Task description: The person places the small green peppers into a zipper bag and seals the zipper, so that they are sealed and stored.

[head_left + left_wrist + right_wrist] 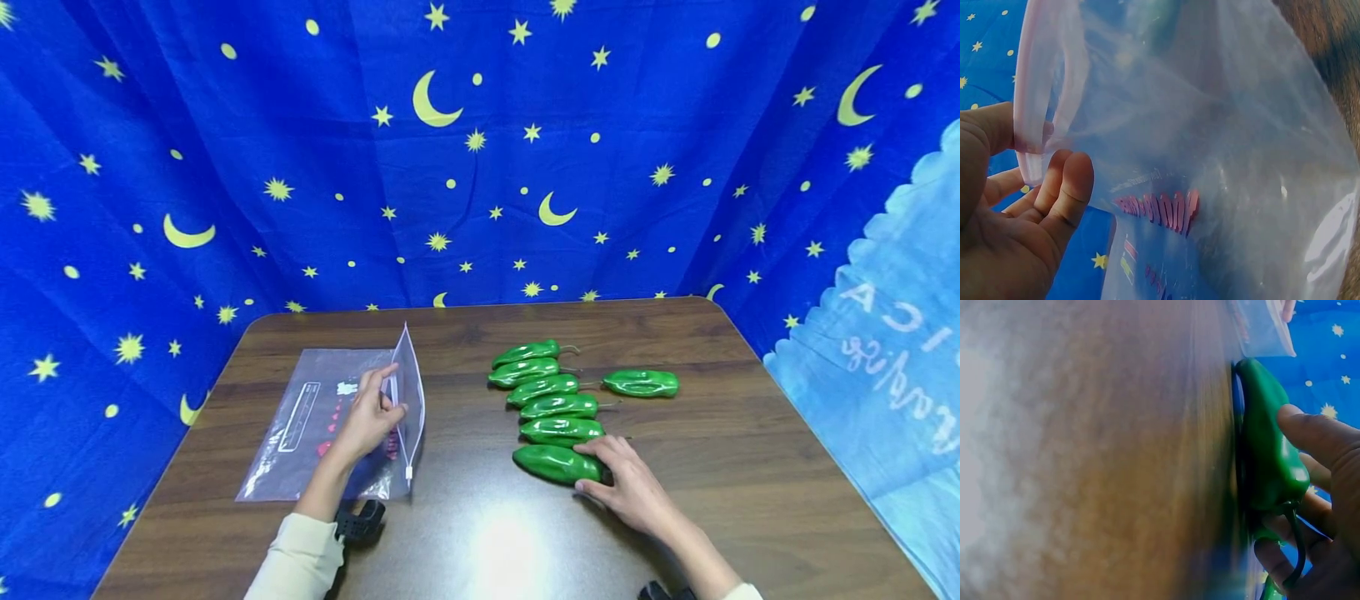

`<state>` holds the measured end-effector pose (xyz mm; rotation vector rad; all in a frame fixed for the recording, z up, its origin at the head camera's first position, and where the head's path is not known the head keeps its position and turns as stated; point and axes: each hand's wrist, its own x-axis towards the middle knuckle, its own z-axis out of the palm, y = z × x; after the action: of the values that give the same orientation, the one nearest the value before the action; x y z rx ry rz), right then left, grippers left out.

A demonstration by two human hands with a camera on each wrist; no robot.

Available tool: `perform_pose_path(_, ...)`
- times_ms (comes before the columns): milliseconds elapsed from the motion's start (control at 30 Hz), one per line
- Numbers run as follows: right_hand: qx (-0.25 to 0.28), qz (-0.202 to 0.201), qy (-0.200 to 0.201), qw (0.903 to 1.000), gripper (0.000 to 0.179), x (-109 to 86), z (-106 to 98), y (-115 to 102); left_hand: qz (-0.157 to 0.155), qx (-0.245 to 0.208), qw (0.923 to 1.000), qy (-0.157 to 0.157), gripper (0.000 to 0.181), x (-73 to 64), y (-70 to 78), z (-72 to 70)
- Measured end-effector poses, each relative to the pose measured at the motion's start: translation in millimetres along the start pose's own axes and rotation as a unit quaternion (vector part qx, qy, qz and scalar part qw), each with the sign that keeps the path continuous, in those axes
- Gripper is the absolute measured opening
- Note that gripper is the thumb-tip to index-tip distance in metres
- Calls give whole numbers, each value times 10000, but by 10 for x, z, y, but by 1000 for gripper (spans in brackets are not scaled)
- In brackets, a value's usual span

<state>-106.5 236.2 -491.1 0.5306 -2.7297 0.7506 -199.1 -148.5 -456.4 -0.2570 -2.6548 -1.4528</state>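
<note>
A clear zip bag (270, 467) with pink and white print lies on the left of the table, its mouth edge raised on the right side. My left hand (367, 421) pinches that raised edge; the left wrist view shows the thumb and fingers at the zip strip (1027, 119). Several green peppers lie in a column right of the bag. At the nearest pepper (551, 463), my right hand (630, 487) grips the stem end. In the right wrist view, the thumb touches this pepper (1267, 440), with fingers behind it and the stem hanging near them.
Another green pepper (641, 383) lies apart, right of the column. The brown wooden table (712, 467) ends at a blue star-and-moon curtain (480, 167) behind and to the sides. A light blue cloth (900, 333) hangs at the right.
</note>
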Motion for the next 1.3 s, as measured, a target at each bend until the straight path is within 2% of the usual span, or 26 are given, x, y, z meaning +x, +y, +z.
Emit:
perform_pose_path(367,222,213,-30,9995,51,-59,17,52,73,-6,10000,3,70,1,6,10)
perform_pose_path(700,207,14,27,9998,53,-76,55,84,163,-225,9996,-19,70,4,-8,15)
perform_pose_path(900,215,-43,90,9997,53,-80,75,100,1,-319,9994,-112,71,2,-8,9)
perform_pose_path(1300,555,305,200,9978,53,-36,18,43,-81,-319,9991,-252,74,2,13,-18)
